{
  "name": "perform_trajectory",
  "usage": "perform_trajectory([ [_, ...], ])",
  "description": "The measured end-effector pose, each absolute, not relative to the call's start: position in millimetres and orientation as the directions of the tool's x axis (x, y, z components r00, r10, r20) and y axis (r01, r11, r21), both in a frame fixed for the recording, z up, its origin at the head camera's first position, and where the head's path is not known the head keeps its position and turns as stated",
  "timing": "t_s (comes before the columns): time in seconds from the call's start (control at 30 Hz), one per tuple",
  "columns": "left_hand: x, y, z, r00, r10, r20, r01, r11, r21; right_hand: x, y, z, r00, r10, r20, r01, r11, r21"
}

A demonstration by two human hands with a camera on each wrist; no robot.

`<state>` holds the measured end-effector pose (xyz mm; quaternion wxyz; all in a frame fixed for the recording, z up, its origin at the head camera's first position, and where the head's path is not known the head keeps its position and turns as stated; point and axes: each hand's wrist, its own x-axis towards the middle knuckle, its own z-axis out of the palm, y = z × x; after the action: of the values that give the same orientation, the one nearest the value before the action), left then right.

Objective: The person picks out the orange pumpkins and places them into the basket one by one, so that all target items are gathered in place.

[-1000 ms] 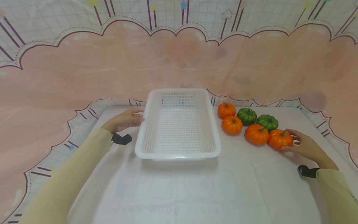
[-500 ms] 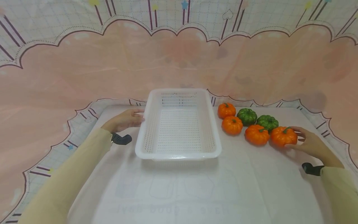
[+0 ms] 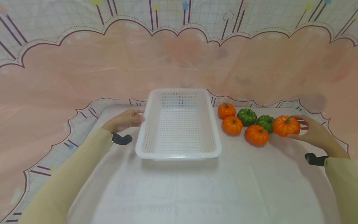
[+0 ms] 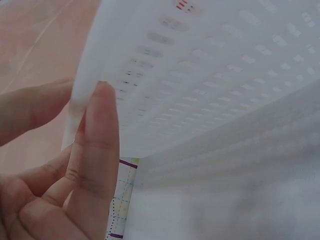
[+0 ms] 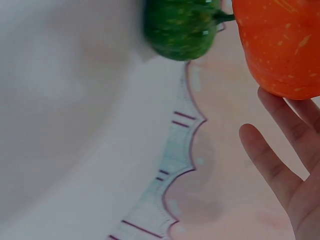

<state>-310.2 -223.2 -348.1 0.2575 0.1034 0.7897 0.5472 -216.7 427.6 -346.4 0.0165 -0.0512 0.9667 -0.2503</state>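
An orange pumpkin [image 3: 286, 126] with a green stem is held off the table by my right hand [image 3: 314, 132]. In the right wrist view, fingertips press against the side of this pumpkin [image 5: 282, 45]; part of it is cut off by the frame. My left hand [image 3: 124, 120] is at the left rim of a white perforated plastic basket [image 3: 177, 155]. The left wrist view has the thumb and fingers on either side of the basket's rim [image 4: 87, 65], pinching it. Inside the basket only its bare mesh bottom shows.
Right of the basket stand two small orange pumpkins [image 3: 232, 125], one behind the other. Two green pumpkins [image 3: 247, 117] and another orange pumpkin [image 3: 256, 135] sit beside them. A white cloth [image 3: 179, 189] covers the table, and a patterned peach cloth [image 3: 179, 62] hangs behind.
My right hand has lifted the rightmost orange pumpkin from the table, moving it up and slightly right, apart from the neighbouring orange one. The left hand and basket stay put.
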Motion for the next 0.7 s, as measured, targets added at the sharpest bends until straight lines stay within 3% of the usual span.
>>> perform_trajectory([
  [0.43,-309.5,-224.5,-344.9,-0.835,0.479,-0.271,-0.115,0.330,0.937,-235.9,405.1,-307.8,-0.986,-0.132,0.102,-0.164,0.870,-0.464],
  [0.7,-309.3,-224.4,-343.7,-0.840,0.469,-0.274,-0.106,0.354,0.929,-248.6,385.1,-283.9,-0.978,-0.182,0.100,-0.208,0.853,-0.478],
])
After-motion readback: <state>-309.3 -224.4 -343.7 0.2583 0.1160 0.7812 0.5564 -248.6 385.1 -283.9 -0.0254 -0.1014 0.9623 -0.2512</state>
